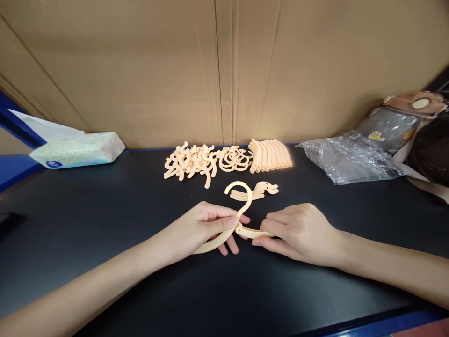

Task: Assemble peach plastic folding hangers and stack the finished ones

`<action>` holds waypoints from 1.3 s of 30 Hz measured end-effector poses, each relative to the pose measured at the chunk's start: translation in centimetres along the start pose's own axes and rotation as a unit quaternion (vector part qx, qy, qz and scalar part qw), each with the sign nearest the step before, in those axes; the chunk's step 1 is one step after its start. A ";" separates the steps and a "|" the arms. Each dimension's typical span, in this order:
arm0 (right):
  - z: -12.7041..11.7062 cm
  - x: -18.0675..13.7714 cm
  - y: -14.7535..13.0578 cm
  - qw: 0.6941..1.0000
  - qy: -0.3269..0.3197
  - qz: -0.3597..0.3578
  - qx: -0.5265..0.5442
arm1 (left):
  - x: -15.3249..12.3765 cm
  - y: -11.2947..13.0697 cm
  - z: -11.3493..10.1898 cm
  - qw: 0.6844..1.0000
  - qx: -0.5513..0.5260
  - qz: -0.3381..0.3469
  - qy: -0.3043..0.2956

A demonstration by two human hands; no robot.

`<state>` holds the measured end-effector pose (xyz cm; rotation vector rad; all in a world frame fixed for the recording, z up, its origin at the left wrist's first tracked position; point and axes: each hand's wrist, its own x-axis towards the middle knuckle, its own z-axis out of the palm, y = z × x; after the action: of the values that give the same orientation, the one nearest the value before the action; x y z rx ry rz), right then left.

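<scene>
My left hand (217, 224) pinches a cream plastic hanger (247, 199) near the base of its curved hook, with one curved arm running down under the palm. To the right, my right hand (298, 231) grips a short curved hanger arm (250, 232), whose near end meets the hook's base. Whether the two parts are locked together there I cannot tell. Just behind the hands, a few loose curved pieces (257, 191) lie on the black table (196, 290).
Along the back lie a heap of curved arms (191, 161), a pile of hooks (234, 158) and a row of stacked arms (270, 156). A tissue pack (80, 150) stands at the left. Clear plastic (351, 159) and a bottle (389, 124) are at the right, before a cardboard wall (147, 70).
</scene>
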<state>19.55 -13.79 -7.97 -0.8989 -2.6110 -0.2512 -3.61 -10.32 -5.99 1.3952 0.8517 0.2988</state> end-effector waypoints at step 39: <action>-0.5 0.2 0.8 0.997 0.013 0.015 0.073 | -1.3 0.8 1.6 0.920 0.378 0.027 0.098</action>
<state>20.08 -13.18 -7.45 -0.8782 -2.5507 -0.0630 -3.14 -12.20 -4.91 2.1366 1.1620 0.1498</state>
